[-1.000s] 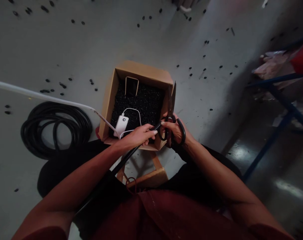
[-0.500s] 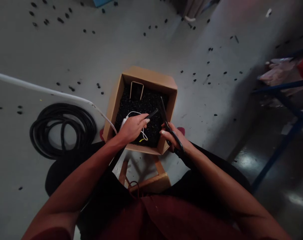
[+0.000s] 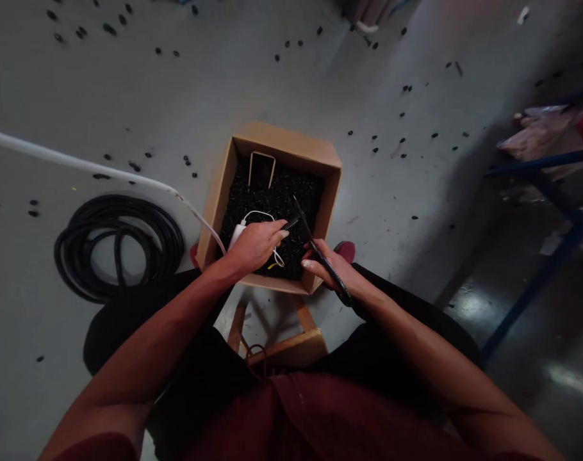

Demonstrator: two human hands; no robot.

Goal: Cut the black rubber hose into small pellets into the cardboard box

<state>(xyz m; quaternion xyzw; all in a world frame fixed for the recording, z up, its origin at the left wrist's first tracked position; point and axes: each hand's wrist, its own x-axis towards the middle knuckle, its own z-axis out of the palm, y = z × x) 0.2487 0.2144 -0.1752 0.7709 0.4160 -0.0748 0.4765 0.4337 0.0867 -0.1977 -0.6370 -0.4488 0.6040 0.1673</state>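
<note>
Over a cardboard box (image 3: 291, 142) of small black pieces (image 3: 291, 186), my left hand (image 3: 257, 244) pinches a dark ribbed piece (image 3: 291, 223). My right hand (image 3: 327, 262) is wrapped round black scissors (image 3: 320, 255), whose blades point up and left, at the far end of the ribbed piece. Whether the blades touch it cannot be made out. A phone (image 3: 261, 171) lies on the black pieces near the box's far wall. Beside my left hand is a white device (image 3: 236, 234) with a white cable (image 3: 259, 212), partly hidden by the hand.
A coiled black hose (image 3: 121, 246) lies on the floor at the left. A white pipe (image 3: 80, 171) runs to the box's left side. Below the box is a wooden stool (image 3: 291, 347). Blue metal framing (image 3: 536, 282) stands at the right. Small black bits dot the floor.
The scissors have moved left and their blades are closer together, now at the ribbed piece's end. Less of the ribbed piece shows beyond my left fingers. The view has shifted slightly.
</note>
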